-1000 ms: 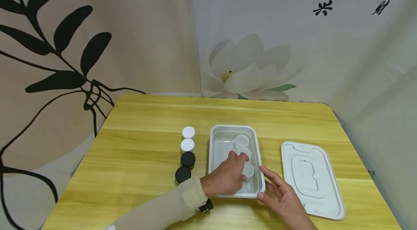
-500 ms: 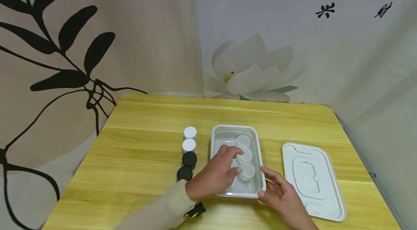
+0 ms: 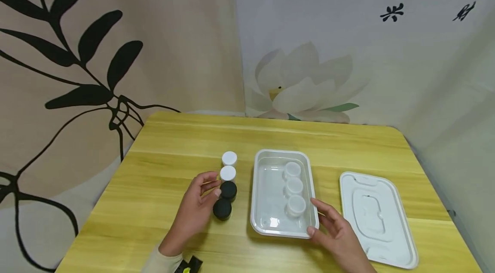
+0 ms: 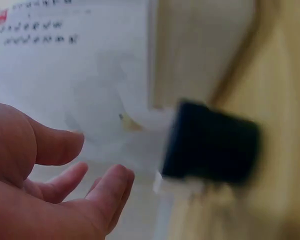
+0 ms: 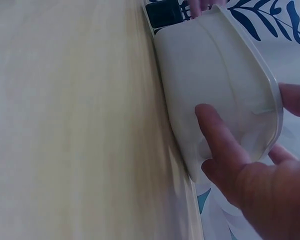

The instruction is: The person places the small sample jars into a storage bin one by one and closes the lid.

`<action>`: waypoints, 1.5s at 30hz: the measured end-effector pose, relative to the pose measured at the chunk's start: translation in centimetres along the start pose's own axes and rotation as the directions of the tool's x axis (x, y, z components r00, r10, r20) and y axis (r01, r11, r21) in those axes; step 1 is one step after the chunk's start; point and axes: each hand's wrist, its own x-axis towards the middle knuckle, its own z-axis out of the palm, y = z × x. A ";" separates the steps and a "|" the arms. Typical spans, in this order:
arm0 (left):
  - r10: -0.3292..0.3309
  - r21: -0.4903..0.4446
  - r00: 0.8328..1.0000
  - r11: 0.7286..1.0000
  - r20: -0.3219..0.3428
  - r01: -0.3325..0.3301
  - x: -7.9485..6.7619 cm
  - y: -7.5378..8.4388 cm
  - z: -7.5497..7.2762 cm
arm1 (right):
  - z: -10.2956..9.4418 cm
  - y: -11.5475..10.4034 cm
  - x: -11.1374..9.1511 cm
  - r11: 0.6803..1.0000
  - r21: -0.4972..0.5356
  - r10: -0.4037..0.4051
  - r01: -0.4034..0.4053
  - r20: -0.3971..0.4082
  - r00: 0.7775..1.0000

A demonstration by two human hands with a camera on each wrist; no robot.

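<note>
Grips a white tub [image 3: 270, 195] on the table [image 3: 154, 178] with the right hand [image 3: 336, 232], nothing with the slack left hand [image 3: 195, 206] near black jars [image 3: 222, 209]; shows 兴 [image 3: 392, 12] on a curtain [image 3: 328, 6] (head view). Blurs further writing [image 4: 40, 40] (left wrist). Touches tub wall (right wrist).

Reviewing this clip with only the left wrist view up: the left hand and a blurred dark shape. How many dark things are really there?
Observer: Two. The head view shows two black round containers in a row.

Reviewer: And the right hand? I can't see it.

Observer: It touches the near right corner of an open white plastic box from outside.

Reviewer: Anything in that box?

Observer: Yes, three whitish round containers, lined up right of its middle.
</note>
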 end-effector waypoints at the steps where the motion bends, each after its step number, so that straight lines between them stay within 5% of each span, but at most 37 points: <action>1: -0.020 -0.002 1.000 1.000 -0.017 0.020 -0.2 -0.5 -0.4 | 0.0 0.0 0.0 1.000 0.009 0.009 -0.009 0.002 1.000; 6: -0.095 0.019 0.994 0.995 -0.045 0.096 -1.1 -2.0 -1.6 | 0.1 -0.2 0.0 0.999 0.020 0.025 -0.024 -0.007 1.000; 13: -0.204 0.019 0.978 0.979 0.041 0.203 -2.0 -3.9 -1.4 | 0.1 -0.2 0.0 0.998 0.036 0.042 -0.042 -0.002 0.999; 29: -0.178 -0.026 0.983 0.983 0.032 0.179 -2.1 -5.2 0.6 | 0.0 0.0 -0.2 0.998 0.046 0.050 -0.051 0.022 0.999; 45: -0.184 -0.133 0.981 0.973 0.054 0.190 -2.1 -5.1 0.0 | 0.0 -0.1 -0.3 0.999 0.032 0.034 -0.034 0.008 0.999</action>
